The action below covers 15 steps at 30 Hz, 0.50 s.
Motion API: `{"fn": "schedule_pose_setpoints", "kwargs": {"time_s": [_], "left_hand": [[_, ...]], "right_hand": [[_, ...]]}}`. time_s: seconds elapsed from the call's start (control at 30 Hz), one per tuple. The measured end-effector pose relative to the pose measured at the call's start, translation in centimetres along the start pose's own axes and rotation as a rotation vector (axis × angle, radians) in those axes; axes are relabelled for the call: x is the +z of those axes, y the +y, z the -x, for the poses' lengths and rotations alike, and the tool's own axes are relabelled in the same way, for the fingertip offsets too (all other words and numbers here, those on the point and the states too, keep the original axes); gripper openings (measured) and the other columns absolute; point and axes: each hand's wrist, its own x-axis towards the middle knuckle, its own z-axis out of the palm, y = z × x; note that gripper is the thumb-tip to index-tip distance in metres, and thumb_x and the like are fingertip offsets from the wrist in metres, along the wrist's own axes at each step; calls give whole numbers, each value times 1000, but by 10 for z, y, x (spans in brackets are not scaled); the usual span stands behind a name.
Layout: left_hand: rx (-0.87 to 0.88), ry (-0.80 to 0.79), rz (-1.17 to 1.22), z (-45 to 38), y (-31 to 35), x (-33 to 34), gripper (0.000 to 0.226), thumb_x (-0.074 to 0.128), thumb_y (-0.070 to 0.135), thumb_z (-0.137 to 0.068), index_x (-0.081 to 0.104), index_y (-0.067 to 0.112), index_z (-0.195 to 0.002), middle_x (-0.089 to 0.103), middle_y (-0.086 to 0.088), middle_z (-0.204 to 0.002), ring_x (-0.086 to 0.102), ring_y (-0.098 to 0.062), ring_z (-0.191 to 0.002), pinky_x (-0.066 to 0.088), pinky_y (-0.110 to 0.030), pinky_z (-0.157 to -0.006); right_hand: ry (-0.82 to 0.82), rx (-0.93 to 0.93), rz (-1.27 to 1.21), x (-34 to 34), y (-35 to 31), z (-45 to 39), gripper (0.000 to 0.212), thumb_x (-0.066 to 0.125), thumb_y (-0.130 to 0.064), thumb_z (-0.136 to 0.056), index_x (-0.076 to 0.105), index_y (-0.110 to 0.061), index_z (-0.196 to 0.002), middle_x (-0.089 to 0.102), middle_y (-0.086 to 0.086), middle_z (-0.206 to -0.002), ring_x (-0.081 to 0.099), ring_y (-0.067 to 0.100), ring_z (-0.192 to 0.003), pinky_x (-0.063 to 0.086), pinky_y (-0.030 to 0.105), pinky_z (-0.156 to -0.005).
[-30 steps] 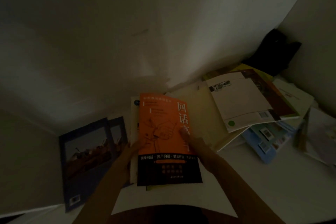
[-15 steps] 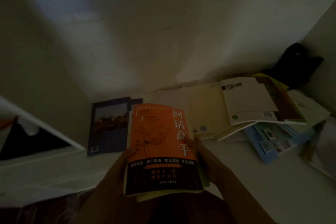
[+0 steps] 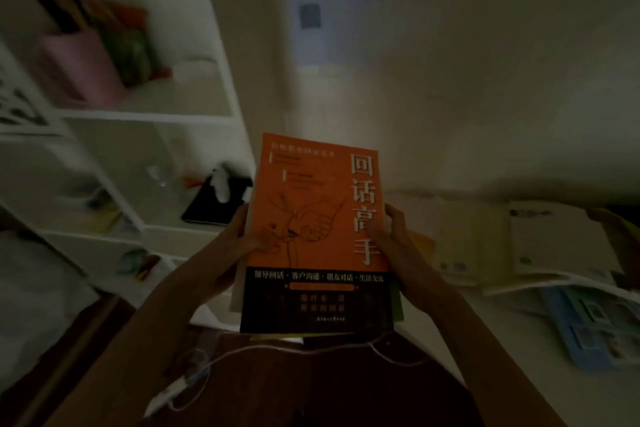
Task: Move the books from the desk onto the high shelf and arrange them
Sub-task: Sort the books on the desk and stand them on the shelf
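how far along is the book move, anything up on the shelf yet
Some books already stand on a shelf of the white unit, though that part is blurred. In hand: a small stack topped by the orange book, gripped by the left hand and right hand. Left: several books still on the desk.

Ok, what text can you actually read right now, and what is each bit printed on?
"回话高手": large white vertical title on the orange-and-black paperback book, held in the grip of the left hand and right hand.
"领导回话 · 客户沟通 · 朋友对话 · 生活交流": white line across the same cover's black band.
Smaller lines on that cover: too blurred to read.
Pale books on the white desk, and the black-and-white sign at the left edge: unreadable.
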Motion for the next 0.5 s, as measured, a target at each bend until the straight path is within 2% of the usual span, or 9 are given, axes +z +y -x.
{"fn": "schedule_pose_setpoints", "kwargs": {"time_s": [0.1,0.23,0.33,0.5], "left_hand": [[169,68,3,22,40,-26,94,86,34,-42,42,35,-125,65,-4,-116,68,-24,-96,58,-33,-66],[412,215,33,38,106,-68,62,73,26,-64,50,29,-122,68,-4,-112,69,-24,-93,57,-32,-65],[592,273,3,49,160,-99,59,68,24,-70,50,26,-127,70,-1,-109,69,-23,-94,57,-30,-66],[785,288,-64,71,250,-150,61,67,28,-72,47,25,-129,67,-5,-116,67,-25,-100,56,-34,-73]], "right_hand": [[-86,-115,47,37,-46,-20,53,54,-51,-85,24,-43,-128,59,5,-122,68,21,-98,56,41,-83],[-169,-336,88,96,-123,-52,38,44,-36,-94,22,-39,-125,63,-2,-110,70,15,-89,57,26,-70],[-196,-501,77,144,-183,-72,30,44,-31,-96,28,-38,-121,63,-4,-107,71,11,-84,56,22,-66],[-206,-722,46,213,-269,-97,37,47,-30,-95,31,-31,-128,66,-5,-99,71,10,-77,57,24,-63]]}}
